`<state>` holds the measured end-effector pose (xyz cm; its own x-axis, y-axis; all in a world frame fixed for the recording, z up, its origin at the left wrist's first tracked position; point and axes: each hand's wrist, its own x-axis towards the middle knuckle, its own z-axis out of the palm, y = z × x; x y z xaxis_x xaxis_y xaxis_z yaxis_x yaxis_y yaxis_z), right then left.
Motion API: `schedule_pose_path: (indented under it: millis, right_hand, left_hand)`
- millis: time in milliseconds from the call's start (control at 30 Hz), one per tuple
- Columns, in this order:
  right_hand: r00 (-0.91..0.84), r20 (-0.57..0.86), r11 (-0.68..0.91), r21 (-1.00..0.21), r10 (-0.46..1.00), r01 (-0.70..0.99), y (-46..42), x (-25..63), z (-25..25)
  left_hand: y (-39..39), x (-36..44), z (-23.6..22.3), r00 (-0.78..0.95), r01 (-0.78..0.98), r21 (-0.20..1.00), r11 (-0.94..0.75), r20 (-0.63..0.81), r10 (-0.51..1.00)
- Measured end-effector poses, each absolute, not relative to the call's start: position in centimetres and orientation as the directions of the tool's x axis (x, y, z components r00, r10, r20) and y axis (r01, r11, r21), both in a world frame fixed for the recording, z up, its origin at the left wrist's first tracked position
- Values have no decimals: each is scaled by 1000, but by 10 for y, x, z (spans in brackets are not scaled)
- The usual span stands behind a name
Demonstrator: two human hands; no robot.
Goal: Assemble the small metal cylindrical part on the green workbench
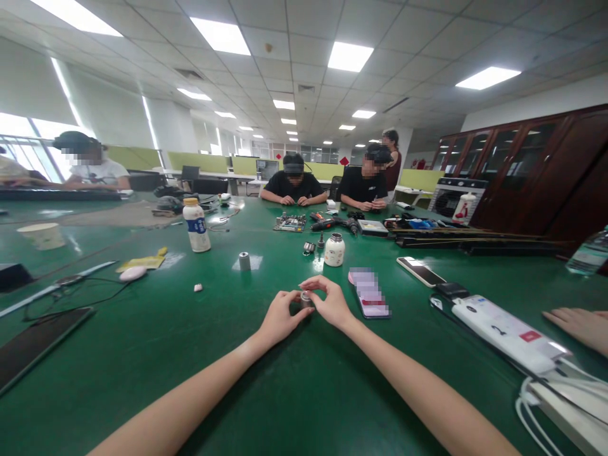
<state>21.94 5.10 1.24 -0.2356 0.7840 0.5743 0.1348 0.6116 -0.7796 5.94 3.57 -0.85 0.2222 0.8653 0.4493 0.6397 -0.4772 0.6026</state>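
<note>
A small grey metal cylinder [306,302] stands upright on the green table, between my two hands. My left hand [281,315] curves round its left side, with thumb and fingers closed on it. From the right, my right hand [331,303] pinches near its top edge with the fingertips. My fingers cover part of the cylinder. A similar grey cylinder [244,261] stands apart, farther off to the left. Beyond my right hand is a round white jar [334,250] with an open mouth. A phone with a pinkish screen [369,292] lies close to my right hand.
A white bottle with a blue label [196,226] stands at the left. Farther back lie a circuit board [289,222] and a power drill [332,224]. Cables and a white power bank-like device [510,332] lie right, near another person's hand [582,326]. Two people sit opposite.
</note>
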Motion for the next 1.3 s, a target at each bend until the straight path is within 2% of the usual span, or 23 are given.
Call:
schedule_pose_path:
  millis: [100,267,433,533,667,800,1000,1300]
  right_hand:
    - [-218,581,617,-767,784,176,50,221,16]
    - [-86,612,613,-756,786,229,51,225,20]
    - [-193,548,580,-746,814,328,46,223,20]
    - [-167,532,556,-773,830,306,46,219,21]
    - [-44,554,548,-803,831,235,57,225,22]
    - [145,548,484,-813,824,324,73,245,8]
    - [50,453,351,-752,890,558,84,265,-28]
    - [71,465,387,-803,883,453,83,264,-25]
  left_hand:
    - [35,59,-7,229,634,610,-475,439,869]
    - [34,60,-7,239,624,620,-476,429,871]
    - [34,60,-6,234,637,615,-464,420,877]
    - [34,60,-6,249,634,610,-474,419,873]
    - [34,60,-6,241,639,612,-466,416,877]
    - [33,60,-6,223,646,616,-451,412,883]
    - [32,60,-4,222,644,620,-449,410,885]
    - [32,60,-4,222,639,625,-449,410,885]
